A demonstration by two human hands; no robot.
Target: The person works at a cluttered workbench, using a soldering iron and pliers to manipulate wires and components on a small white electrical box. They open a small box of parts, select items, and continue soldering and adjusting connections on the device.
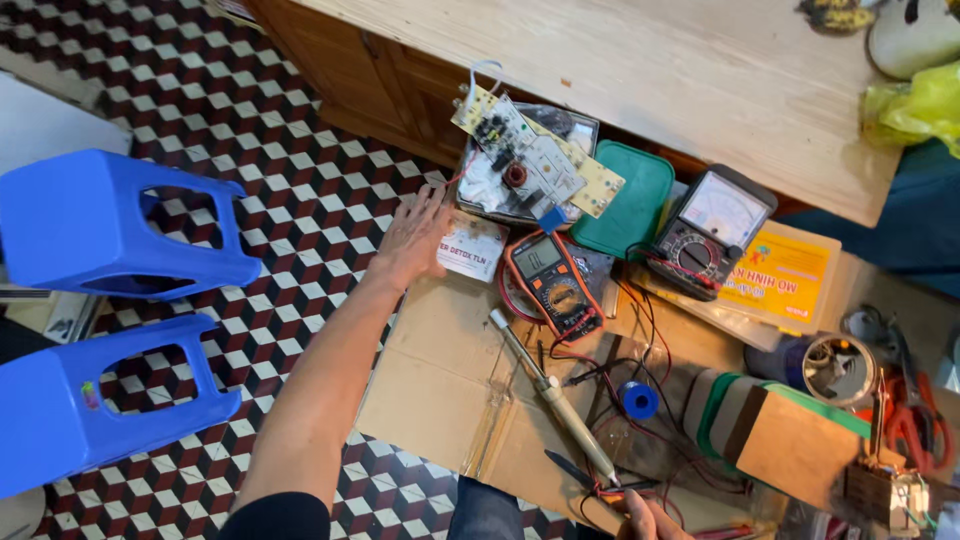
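Head view: right hand [650, 518] (mostly cropped) closes around the soldering iron [553, 395] handle end on the cardboard sheet [430, 380]. Farther out, left hand [415, 240] lies open, empty, beside 1 small white box [470, 250], steadying. Circuit board [535, 160] beyond.

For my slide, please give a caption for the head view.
Left hand reaches toward a circuit board; right hand beside a soldering iron.
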